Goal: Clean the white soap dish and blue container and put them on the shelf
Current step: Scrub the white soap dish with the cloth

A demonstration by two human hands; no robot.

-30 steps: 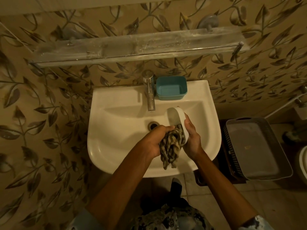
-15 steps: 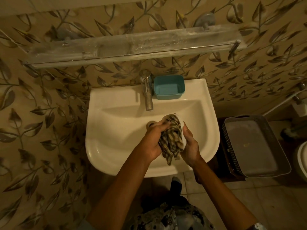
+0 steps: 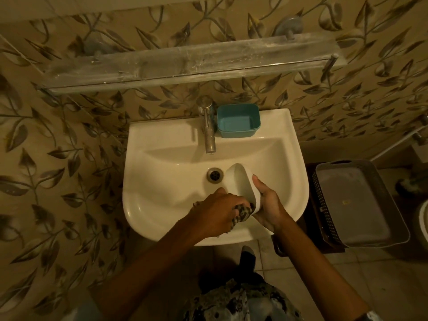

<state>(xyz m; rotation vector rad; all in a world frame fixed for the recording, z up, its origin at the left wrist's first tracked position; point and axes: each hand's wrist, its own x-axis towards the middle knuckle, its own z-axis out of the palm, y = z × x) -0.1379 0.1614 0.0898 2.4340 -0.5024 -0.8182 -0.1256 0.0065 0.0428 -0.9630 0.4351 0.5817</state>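
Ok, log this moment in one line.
left hand: grips cloth against soap dish | right hand: holds soap dish over sink | blue container: beside tap

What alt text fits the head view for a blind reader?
Over a white sink, the right hand holds a tilted white soap dish while the left hand presses a patterned cloth against its near end. A blue container sits beside the tap, under a wall shelf.

The person wears a mottled dark-and-pale garment (image 3: 240, 302), forearms (image 3: 148, 258) bare.
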